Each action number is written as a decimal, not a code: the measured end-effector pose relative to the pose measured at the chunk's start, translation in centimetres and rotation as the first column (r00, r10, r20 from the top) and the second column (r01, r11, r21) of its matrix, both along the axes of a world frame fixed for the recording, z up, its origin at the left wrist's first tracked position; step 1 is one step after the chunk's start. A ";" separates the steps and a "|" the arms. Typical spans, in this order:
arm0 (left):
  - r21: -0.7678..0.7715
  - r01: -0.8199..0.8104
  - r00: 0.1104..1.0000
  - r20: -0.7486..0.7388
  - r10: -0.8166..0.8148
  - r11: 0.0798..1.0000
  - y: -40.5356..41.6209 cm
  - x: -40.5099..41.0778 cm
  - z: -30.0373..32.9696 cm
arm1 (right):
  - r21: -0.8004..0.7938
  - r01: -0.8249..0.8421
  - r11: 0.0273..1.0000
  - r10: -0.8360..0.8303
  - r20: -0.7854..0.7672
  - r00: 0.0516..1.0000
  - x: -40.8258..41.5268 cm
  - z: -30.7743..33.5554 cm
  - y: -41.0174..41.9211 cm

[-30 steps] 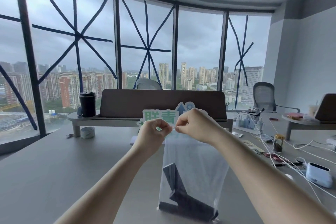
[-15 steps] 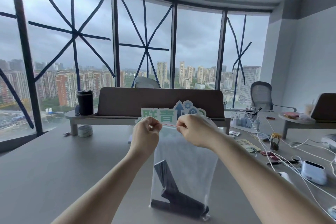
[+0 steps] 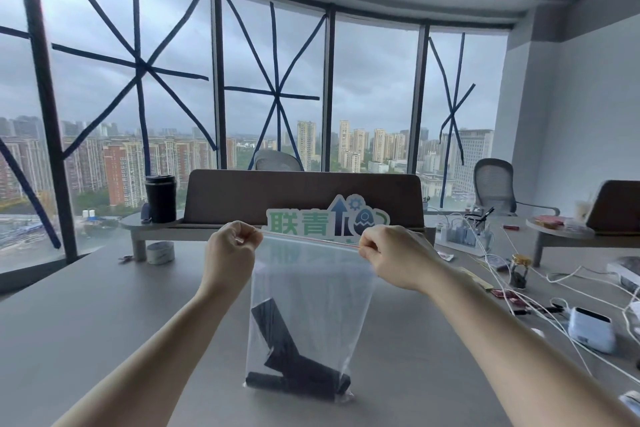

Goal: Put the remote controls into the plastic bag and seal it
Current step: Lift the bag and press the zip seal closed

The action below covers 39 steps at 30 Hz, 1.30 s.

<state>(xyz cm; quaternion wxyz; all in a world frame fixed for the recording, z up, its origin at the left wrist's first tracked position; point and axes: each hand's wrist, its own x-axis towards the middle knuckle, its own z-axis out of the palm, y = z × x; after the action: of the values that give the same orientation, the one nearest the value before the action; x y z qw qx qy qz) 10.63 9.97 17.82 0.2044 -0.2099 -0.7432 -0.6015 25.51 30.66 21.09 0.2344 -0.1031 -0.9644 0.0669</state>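
Note:
A clear plastic bag (image 3: pixel 311 291) hangs upright in front of me, its bottom resting on the grey table (image 3: pixel 86 322). Black remote controls (image 3: pixel 294 364) lie inside at the bottom, one leaning up to the left. My left hand (image 3: pixel 230 250) pinches the left end of the bag's zip strip. My right hand (image 3: pixel 394 255) pinches the right end. The strip is stretched straight between them, tilted slightly down to the right.
Behind the bag stand a brown desk divider (image 3: pixel 301 198) and a green-and-blue sign (image 3: pixel 325 222). A black cup (image 3: pixel 160 197) and a tape roll (image 3: pixel 160 252) sit at the left. White cables (image 3: pixel 554 288), a small jar (image 3: pixel 518 270) and a white device (image 3: pixel 592 328) crowd the right.
My hands have slid apart along the top of the bag, from close together at the middle to its two ends. The strip is now pulled taut.

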 end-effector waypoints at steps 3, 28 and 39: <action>-0.005 -0.014 1.000 -0.005 0.014 1.000 -0.6 -0.6 0.0 | 0.004 0.002 1.000 -0.002 0.005 1.000 0.0 0.0 -0.3; 0.123 -0.052 0.965 0.262 0.018 0.991 -8.9 -17.5 -0.1 | -0.397 -0.176 0.901 0.051 -0.305 0.951 -21.5 0.4 -7.5; 0.309 -0.118 0.928 0.372 -0.006 0.944 -14.8 -27.7 -7.8 | -0.361 -0.243 0.900 0.174 -0.214 0.961 -30.6 -8.7 -12.0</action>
<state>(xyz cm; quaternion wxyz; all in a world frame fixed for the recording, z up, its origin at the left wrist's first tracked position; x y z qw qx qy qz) -17.06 -4.87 10.07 0.1110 -0.0352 -0.6642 -0.7385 -5.06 18.64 12.38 0.2857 -0.0364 -0.9133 0.2881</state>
